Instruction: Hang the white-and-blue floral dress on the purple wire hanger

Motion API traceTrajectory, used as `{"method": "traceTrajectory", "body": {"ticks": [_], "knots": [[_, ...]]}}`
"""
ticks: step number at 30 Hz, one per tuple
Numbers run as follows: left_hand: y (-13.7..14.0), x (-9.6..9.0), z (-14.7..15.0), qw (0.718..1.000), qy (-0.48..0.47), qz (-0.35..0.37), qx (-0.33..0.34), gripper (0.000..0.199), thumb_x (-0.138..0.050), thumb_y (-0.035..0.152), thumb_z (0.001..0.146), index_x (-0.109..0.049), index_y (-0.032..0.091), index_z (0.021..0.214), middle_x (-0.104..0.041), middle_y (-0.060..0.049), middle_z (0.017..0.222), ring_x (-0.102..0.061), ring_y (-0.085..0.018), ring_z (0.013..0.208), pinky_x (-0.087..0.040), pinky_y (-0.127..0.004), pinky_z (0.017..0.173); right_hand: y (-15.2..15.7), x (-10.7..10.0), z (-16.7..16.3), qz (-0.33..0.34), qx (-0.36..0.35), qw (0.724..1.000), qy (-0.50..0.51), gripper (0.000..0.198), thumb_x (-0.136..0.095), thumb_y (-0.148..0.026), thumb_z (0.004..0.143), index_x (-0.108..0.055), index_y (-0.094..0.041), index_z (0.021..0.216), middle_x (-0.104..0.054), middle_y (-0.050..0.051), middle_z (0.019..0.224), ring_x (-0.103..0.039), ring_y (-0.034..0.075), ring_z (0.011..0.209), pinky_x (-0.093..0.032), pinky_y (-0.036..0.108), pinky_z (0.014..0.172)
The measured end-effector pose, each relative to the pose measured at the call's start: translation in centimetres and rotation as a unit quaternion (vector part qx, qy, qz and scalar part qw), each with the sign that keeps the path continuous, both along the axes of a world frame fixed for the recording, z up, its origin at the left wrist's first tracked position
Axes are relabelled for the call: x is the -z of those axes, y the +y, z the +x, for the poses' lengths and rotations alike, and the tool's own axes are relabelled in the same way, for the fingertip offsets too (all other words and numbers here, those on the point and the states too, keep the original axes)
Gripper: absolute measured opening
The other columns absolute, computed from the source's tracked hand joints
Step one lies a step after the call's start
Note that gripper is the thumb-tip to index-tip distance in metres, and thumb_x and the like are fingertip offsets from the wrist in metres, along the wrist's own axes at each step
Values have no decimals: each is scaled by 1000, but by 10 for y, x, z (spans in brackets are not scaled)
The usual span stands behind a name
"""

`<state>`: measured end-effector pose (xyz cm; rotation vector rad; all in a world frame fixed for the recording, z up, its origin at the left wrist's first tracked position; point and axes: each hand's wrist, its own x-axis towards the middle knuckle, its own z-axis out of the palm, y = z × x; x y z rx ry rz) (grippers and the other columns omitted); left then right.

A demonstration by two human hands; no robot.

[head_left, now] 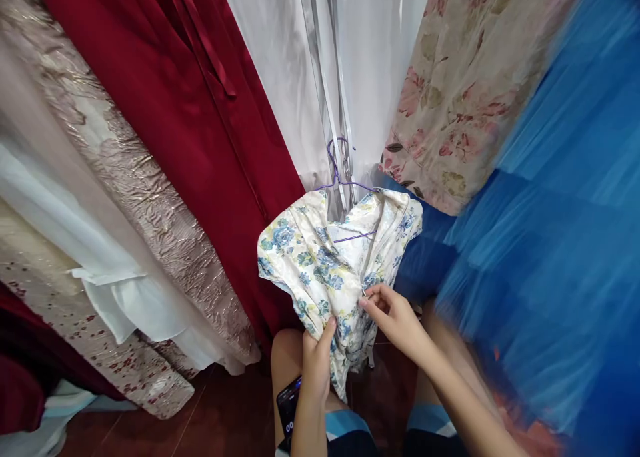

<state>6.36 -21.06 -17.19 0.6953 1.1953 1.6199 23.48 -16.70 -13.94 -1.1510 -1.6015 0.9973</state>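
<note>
A white short-sleeved blouse (325, 264) with blue flowers and green leaves hangs in front of me on a thin purple hanger (336, 170). Its neckline is open in a deep V, and the hanger's lower bar shows inside. My left hand (319, 354) grips the lower front of the blouse, thumb on top and fingers behind the cloth. At the bottom of the V, my right hand (393, 314) pinches the front edge between thumb and forefinger. A tiny light-coloured bit shows at those fingertips, too small to make out.
Long garments surround the blouse: a dark red one (200, 144), a white one (270, 50) with grey ribbons (327, 84), a pink-flowered one (450, 110) and blue tulle (545, 244). A phone (287, 404) rests by my left thigh, above a red tiled floor (220, 410).
</note>
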Motion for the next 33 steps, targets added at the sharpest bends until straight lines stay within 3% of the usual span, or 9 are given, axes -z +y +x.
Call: {"method": "traceTrajectory", "body": {"ticks": [5, 11, 14, 16, 18, 21, 25, 29, 33], "knots": [[-3, -6, -5, 1000, -8, -6, 7, 49, -79, 31, 77, -68, 24, 125, -69, -8, 127, -59, -29, 127, -48, -41, 107, 23, 2, -18, 24, -10, 999, -28, 23, -54, -37, 93, -57, -20, 78, -54, -3, 62, -50, 15, 56, -37, 25, 55], [2, -10, -14, 996, 74, -4, -58, 58, -77, 36, 79, -60, 19, 132, -67, -14, 127, -61, -31, 123, -48, -43, 105, 13, -5, -4, 79, -34, 993, -77, 21, -47, -25, 94, -50, -21, 73, -49, -4, 62, -47, 14, 59, -33, 25, 58], [3, -7, -10, 964, 192, 62, -174, 72, -74, 34, 82, -41, 24, 146, -47, -13, 150, -48, -28, 137, -39, -41, 114, 7, -17, 7, 134, -55, 977, -158, 21, -47, -20, 93, -51, -21, 72, -52, -3, 65, -50, 16, 64, -33, 26, 63], [2, -8, -1, 928, 294, 109, -200, 65, -73, 32, 83, -45, 25, 142, -43, -12, 151, -41, -27, 141, -32, -39, 118, 4, -26, 12, 155, -79, 967, -187, 21, -46, -19, 93, -50, -21, 73, -52, -2, 67, -52, 16, 66, -33, 26, 64], [2, -12, 13, 910, 364, 146, -135, 42, -69, 29, 86, -59, 25, 127, -54, -11, 139, -48, -27, 134, -34, -38, 115, 3, -35, 16, 163, -111, 959, -202, 20, -46, -19, 93, -51, -21, 75, -54, -2, 68, -53, 15, 66, -33, 25, 64], [7, -19, 34, 910, 378, 170, -14, 23, -62, 29, 91, -66, 23, 113, -68, -9, 112, -64, -24, 108, -49, -34, 96, 2, -46, 21, 167, -145, 948, -228, 17, -47, -19, 93, -51, -21, 77, -56, -2, 69, -52, 15, 64, -32, 25, 62], [19, -24, 49, 908, 377, 183, 16, 9, -59, 28, 94, -62, 20, 95, -68, -4, 88, -64, -18, 83, -50, -27, 76, 8, -59, 31, 169, -161, 934, -269, 17, -46, -20, 96, -51, -21, 80, -52, -4, 66, -46, 12, 57, -28, 24, 57], [21, -31, 44, 881, 425, 191, 88, 13, -55, 23, 95, -57, 19, 83, -62, -1, 79, -60, -15, 76, -45, -24, 73, 30, -71, 42, 194, -171, 926, -276, 24, -42, -28, 101, -50, -21, 79, -54, -2, 69, -48, 13, 61, -30, 25, 60], [16, -45, 32, 828, 503, 165, 186, 13, -51, 19, 95, -52, 20, 82, -61, -1, 81, -58, -14, 77, -42, -24, 72, 67, -91, 41, 236, -166, 921, -262, 26, -42, -31, 101, -53, -20, 80, -56, -1, 71, -50, 14, 65, -32, 25, 63]]}}
